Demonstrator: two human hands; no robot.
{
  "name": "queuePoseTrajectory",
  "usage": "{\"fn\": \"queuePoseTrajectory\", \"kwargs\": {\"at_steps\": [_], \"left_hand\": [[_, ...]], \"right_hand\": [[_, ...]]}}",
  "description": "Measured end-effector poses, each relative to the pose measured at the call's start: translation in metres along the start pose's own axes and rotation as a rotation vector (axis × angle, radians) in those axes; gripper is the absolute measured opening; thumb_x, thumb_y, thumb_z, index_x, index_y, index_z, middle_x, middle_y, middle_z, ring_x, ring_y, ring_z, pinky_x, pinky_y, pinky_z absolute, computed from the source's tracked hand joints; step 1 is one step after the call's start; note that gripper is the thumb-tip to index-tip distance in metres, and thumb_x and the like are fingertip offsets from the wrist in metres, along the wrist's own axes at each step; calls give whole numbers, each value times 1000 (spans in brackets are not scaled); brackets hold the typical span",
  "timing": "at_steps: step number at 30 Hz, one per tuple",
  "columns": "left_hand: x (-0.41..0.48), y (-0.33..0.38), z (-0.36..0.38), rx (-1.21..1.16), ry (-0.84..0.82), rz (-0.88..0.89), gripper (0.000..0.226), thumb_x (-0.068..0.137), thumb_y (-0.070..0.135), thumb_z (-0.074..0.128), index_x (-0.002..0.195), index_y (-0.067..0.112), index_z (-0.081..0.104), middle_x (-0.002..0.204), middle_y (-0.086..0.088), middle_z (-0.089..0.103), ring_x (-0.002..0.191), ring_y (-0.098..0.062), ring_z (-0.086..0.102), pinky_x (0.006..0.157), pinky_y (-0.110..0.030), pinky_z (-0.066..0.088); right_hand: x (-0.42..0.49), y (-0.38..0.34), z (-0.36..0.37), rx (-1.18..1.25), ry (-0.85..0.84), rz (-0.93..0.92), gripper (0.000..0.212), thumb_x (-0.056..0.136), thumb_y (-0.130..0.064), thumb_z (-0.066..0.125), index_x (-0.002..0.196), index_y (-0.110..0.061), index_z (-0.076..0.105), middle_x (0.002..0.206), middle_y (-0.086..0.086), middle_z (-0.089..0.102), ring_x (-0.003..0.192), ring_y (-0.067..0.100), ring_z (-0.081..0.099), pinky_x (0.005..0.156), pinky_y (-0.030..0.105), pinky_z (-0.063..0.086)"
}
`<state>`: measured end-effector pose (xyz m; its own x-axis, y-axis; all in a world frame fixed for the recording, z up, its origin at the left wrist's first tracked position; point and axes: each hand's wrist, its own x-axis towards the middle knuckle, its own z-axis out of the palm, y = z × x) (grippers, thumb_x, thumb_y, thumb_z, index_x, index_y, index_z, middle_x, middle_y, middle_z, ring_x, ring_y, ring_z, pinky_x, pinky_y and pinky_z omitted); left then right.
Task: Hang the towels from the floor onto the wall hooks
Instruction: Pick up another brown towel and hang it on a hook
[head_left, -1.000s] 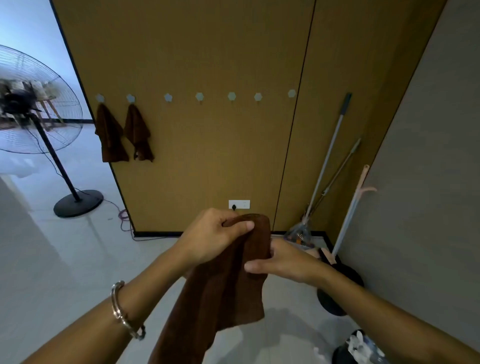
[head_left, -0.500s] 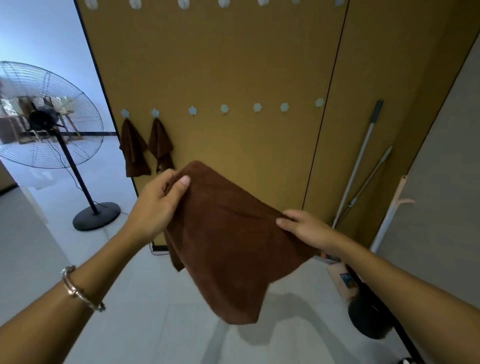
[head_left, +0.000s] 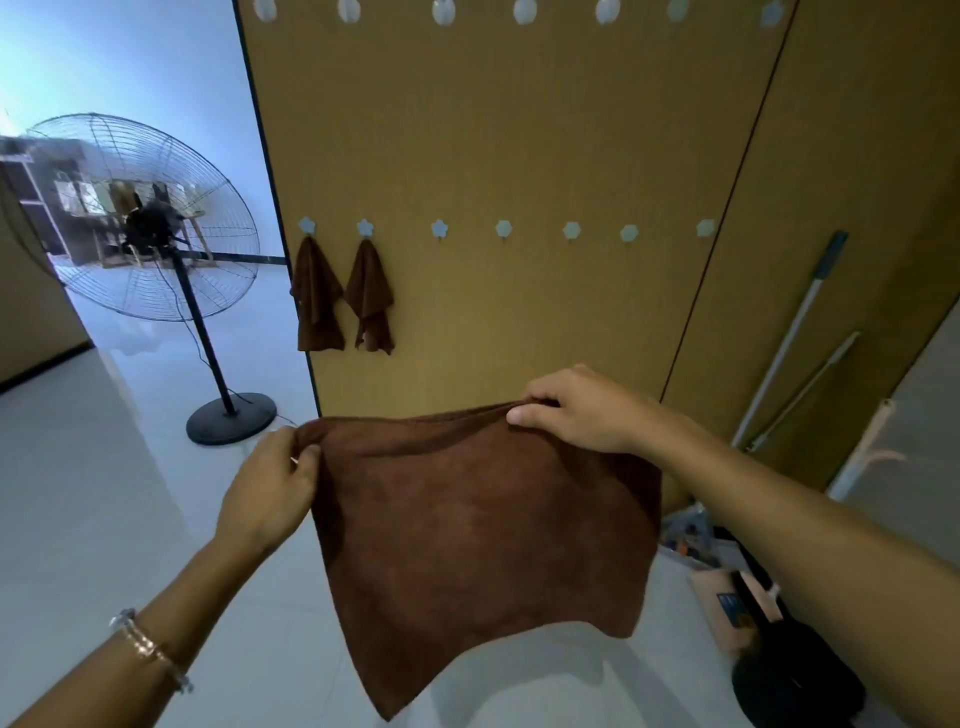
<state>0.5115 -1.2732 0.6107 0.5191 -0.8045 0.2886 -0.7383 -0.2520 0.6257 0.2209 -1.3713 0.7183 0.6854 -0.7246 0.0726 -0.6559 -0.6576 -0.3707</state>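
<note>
A brown towel (head_left: 483, 530) hangs spread out in front of me, held by its top edge. My left hand (head_left: 270, 488) pinches its upper left corner and my right hand (head_left: 576, 410) grips the top edge towards the right. On the brown wall panel a row of pale flower-shaped hooks (head_left: 504, 227) runs at mid height. Two brown towels (head_left: 317, 301) (head_left: 370, 299) hang on the two leftmost hooks. The other hooks in that row are bare. A second row of hooks (head_left: 524, 10) shows at the top edge of the view.
A tall pedestal fan (head_left: 150, 228) stands on the pale floor to the left, its round base (head_left: 231, 418) near the panel's edge. Mop and broom handles (head_left: 789, 338) lean in the right corner, with dark cleaning items (head_left: 795, 670) on the floor below.
The towel went from bunched between both hands to spread flat and hanging square. My hands moved apart along its top edge, and the view tilted up towards the wall.
</note>
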Motion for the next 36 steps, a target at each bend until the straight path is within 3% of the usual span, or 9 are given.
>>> {"fn": "queuePoseTrajectory", "kwargs": {"at_steps": [4, 8, 12, 16, 18, 21, 24, 30, 36], "left_hand": [[3, 16, 3, -91, 70, 94, 35, 92, 27, 53, 125, 19, 47, 126, 0, 50, 109, -14, 48, 91, -33, 42], [6, 74, 16, -125, -315, 364, 67, 77, 52, 67, 135, 36, 37, 122, 23, 41, 114, 3, 39, 96, -23, 36], [37, 94, 52, -164, -519, 445, 11, 83, 41, 67, 89, 36, 59, 81, 16, 62, 75, -1, 55, 68, -25, 46], [66, 108, 77, -238, -622, 477, 22, 91, 32, 59, 69, 33, 57, 66, 17, 55, 62, -3, 49, 57, -18, 36], [84, 112, 83, -238, -650, 439, 17, 91, 33, 57, 75, 30, 62, 74, 17, 60, 70, -4, 56, 64, -19, 42], [109, 113, 89, -184, -732, 371, 20, 91, 38, 55, 77, 27, 63, 78, 15, 63, 78, -6, 61, 72, -21, 46], [131, 110, 92, -108, -818, 330, 42, 86, 57, 51, 87, 18, 66, 91, 3, 69, 88, -15, 64, 85, -36, 50], [159, 102, 84, -10, -879, 160, 22, 88, 47, 51, 81, 29, 63, 78, 20, 61, 81, 0, 59, 78, -17, 44], [190, 87, 83, -1, -886, 67, 25, 97, 32, 48, 108, 20, 66, 108, 11, 67, 100, -4, 61, 99, -32, 45]], "right_hand": [[29, -15, 13, -130, -138, -83, 34, 94, -49, 50, 65, -29, 50, 72, -9, 54, 69, 13, 53, 54, 28, 35], [59, -24, 19, -272, -195, -220, 32, 93, -48, 52, 85, -20, 64, 82, -1, 59, 72, 18, 51, 53, 28, 34], [81, -8, 16, -251, -181, -290, 31, 89, -50, 55, 94, -22, 69, 87, 2, 66, 77, 21, 58, 59, 32, 40], [100, 37, 5, -244, -217, -233, 39, 82, -56, 61, 91, -18, 65, 82, 3, 63, 76, 21, 57, 60, 33, 43], [112, 70, 0, -161, -284, -162, 38, 80, -53, 66, 87, -15, 64, 81, 3, 64, 76, 22, 58, 61, 34, 44], [130, 115, -6, 72, -390, -67, 17, 82, -43, 69, 77, -29, 62, 78, -7, 64, 73, 13, 60, 60, 28, 44], [149, 141, -10, 236, -431, -64, 10, 81, -37, 72, 77, -33, 63, 77, -13, 65, 73, 6, 62, 60, 19, 46], [193, 162, -13, 592, -328, -95, 22, 81, -24, 75, 94, -7, 70, 81, -4, 67, 74, 4, 63, 67, 17, 49], [238, 141, 0, 913, -143, -143, 12, 90, -24, 62, 83, -19, 70, 76, -10, 68, 72, -2, 62, 66, 14, 48]]}}
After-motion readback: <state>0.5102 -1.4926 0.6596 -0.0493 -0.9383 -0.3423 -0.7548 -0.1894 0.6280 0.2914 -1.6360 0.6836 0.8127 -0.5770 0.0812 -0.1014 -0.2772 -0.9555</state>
